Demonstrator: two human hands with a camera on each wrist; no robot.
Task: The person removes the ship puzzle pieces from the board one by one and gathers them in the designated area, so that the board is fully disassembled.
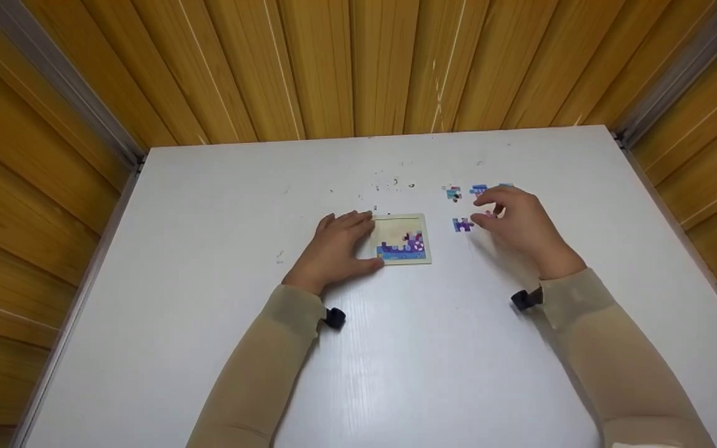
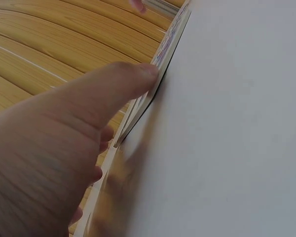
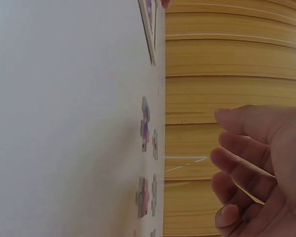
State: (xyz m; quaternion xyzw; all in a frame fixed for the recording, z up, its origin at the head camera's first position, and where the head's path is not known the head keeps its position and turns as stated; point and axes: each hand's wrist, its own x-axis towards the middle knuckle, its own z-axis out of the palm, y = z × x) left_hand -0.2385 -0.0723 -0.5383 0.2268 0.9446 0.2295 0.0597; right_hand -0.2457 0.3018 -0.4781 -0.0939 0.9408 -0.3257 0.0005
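Observation:
A small square puzzle tray [image 1: 428,247] with a pale rim lies on the table, its lower part filled with blue and purple pieces and its upper part showing bare backing. My left hand [image 1: 337,247] rests at the tray's left side, fingers near the top left corner and thumb on the lower edge. In the left wrist view the straight thumb [image 2: 113,86] presses on the rim. Over the loose pieces hovers my right hand [image 1: 523,225], thumb and index finger apart with nothing between them. Nearest its fingertips lies a purple jigsaw piece [image 1: 462,225]; a pink piece [image 1: 490,213] is partly hidden beneath.
Behind the right hand are a teal jigsaw piece [image 1: 454,194], a blue-purple piece [image 1: 478,189] and another piece [image 1: 506,185], partly covered. Small dark marks [image 1: 389,185] dot the white table [image 1: 240,205]. Yellow wood-look panels [image 1: 321,68] stand at the back and sides.

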